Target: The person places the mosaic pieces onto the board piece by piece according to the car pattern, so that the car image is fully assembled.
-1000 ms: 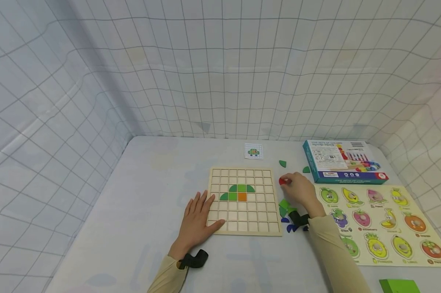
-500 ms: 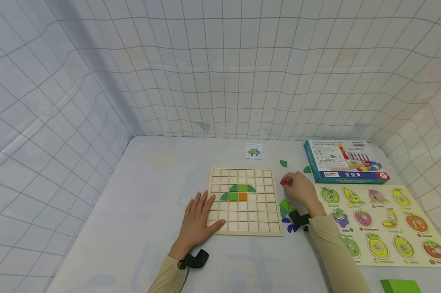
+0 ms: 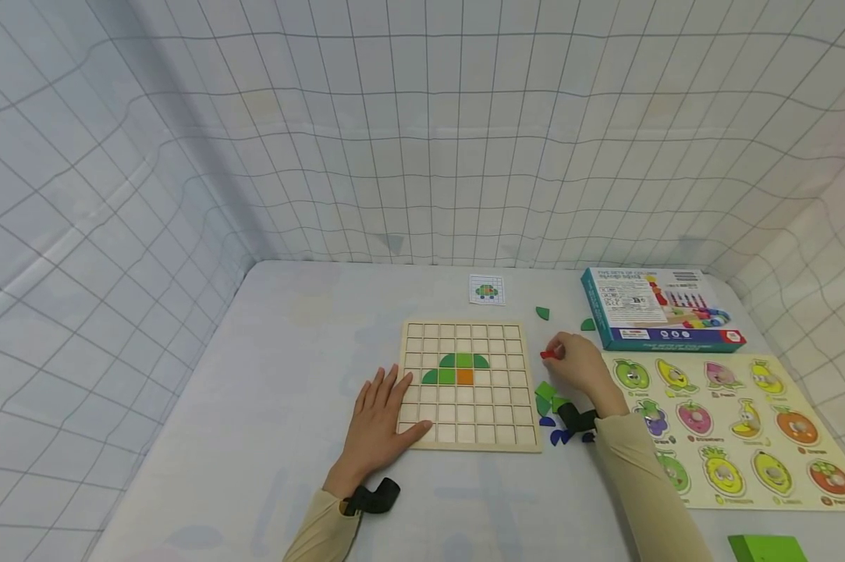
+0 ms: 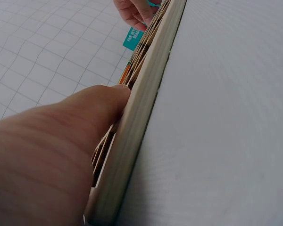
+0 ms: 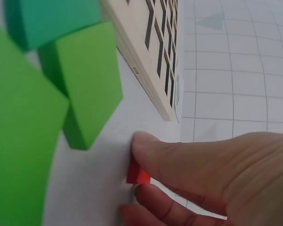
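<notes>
While one grip [image 3: 580, 364] pinches a block [image 5: 138, 176], gridded wood [image 3: 481, 395] lies flat.

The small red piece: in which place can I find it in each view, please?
Head: right of centre; the right hand pinches the red piece.
Left wrist: not visible.
Right wrist: lower middle, in the same pinch.
Shared landmark: the wooden grid board, seen in all three.

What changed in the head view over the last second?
The right hand shifted slightly right, away from the board, with the red piece pinched throughout; the piece now shows a thinner profile. Nothing was visibly let go. Unchanged: left hand on the board's edge, orange square and green pieces in place.
</notes>
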{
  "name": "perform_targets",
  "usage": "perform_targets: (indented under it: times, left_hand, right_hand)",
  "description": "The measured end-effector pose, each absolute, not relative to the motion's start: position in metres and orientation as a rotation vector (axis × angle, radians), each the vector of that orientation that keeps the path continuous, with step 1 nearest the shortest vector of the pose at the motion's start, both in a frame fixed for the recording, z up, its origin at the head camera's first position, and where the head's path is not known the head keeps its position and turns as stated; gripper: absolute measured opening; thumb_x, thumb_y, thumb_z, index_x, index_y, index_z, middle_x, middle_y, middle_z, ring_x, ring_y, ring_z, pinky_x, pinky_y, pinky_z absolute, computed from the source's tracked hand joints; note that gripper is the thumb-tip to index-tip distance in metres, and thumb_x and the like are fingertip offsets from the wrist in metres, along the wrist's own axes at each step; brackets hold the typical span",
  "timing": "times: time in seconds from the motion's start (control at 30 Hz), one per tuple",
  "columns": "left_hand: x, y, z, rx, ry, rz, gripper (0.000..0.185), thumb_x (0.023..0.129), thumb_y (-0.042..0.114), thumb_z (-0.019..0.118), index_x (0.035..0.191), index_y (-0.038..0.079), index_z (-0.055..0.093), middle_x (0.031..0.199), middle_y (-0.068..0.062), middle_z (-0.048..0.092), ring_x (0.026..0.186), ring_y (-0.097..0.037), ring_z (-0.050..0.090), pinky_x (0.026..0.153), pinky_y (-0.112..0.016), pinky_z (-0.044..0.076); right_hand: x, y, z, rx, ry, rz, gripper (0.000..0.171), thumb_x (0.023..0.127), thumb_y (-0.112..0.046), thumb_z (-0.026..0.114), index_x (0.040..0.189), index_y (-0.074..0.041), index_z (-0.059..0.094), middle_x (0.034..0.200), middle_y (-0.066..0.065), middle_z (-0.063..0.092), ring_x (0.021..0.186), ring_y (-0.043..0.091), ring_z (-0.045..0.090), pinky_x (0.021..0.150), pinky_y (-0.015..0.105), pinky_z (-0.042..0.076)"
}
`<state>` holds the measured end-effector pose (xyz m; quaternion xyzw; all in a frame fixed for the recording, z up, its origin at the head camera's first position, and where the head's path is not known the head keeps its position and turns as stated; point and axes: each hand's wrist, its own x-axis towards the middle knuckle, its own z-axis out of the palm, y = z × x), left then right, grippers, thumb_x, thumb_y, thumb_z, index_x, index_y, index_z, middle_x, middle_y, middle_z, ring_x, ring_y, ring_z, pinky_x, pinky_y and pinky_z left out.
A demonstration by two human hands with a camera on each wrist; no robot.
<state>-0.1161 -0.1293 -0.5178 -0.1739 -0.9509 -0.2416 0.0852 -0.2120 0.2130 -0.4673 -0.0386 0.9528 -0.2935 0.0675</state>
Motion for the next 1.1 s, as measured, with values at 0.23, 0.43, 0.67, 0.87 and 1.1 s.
perform_targets:
  times: [0.23, 0.43, 0.67, 0.87, 1.1]
  left_hand:
    - [-0.1169, -0.1301, -0.5196, -0.518, -2.827, -0.723, 0.08, 0.085, 0.053, 0.062, 0.146, 0.008, 0.037, 0.152, -0.018, 0.025, 0.141, -0.034, 0.014, 0.11, -0.05, 0.01]
    - [-0.1171, -0.1306, -0.5211, -0.521, -2.826, -0.722, 0.08, 0.085, 0.054, 0.061, 0.146, 0.008, 0.036, 0.152, -0.017, 0.025, 0.141, -0.034, 0.013, 0.11, -0.05, 0.009]
    - [-0.1169, -0.1308, -0.5217, -0.532, -2.813, -0.731, 0.08, 0.085, 0.052, 0.062, 0.146, 0.007, 0.037, 0.152, -0.018, 0.025, 0.141, -0.034, 0.013, 0.11, -0.05, 0.009]
    - [-0.1176, -0.1307, -0.5216, -0.531, -2.817, -0.726, 0.08, 0.085, 0.053, 0.062, 0.146, 0.008, 0.036, 0.152, -0.018, 0.025, 0.141, -0.034, 0.013, 0.11, -0.05, 0.009]
    - [-0.1177, -0.1307, -0.5223, -0.537, -2.803, -0.724, 0.079, 0.085, 0.054, 0.061, 0.146, 0.008, 0.037, 0.151, -0.018, 0.026, 0.141, -0.035, 0.014, 0.11, -0.05, 0.009]
  right_hand:
    - [-0.2116, 0.2166, -0.4655, -0.094, 2.795, -0.918, 0.02, 0.083, -0.012, 0.071, 0.091, 0.001, 0.058, 0.081, 0.011, 0.057, 0.074, 0.025, 0.051, 0.063, 0.035, 0.044]
    - [-0.2111, 0.218, -0.4669, -0.079, 2.786, -0.948, 0.019, 0.082, -0.01, 0.073, 0.089, 0.0, 0.058, 0.081, 0.011, 0.057, 0.075, 0.026, 0.052, 0.064, 0.034, 0.044]
    - [-0.2109, 0.2185, -0.4685, -0.054, 2.799, -0.969, 0.019, 0.08, -0.01, 0.074, 0.088, -0.001, 0.059, 0.081, 0.011, 0.058, 0.075, 0.025, 0.052, 0.064, 0.034, 0.044]
    - [-0.2099, 0.218, -0.4687, -0.087, 2.823, -1.004, 0.018, 0.079, -0.007, 0.075, 0.09, -0.001, 0.061, 0.082, 0.01, 0.059, 0.076, 0.025, 0.052, 0.065, 0.035, 0.044]
    - [-0.2069, 0.2176, -0.4684, -0.147, 2.851, -1.0, 0.019, 0.08, -0.007, 0.074, 0.095, 0.001, 0.066, 0.086, 0.011, 0.06, 0.078, 0.026, 0.052, 0.068, 0.038, 0.046]
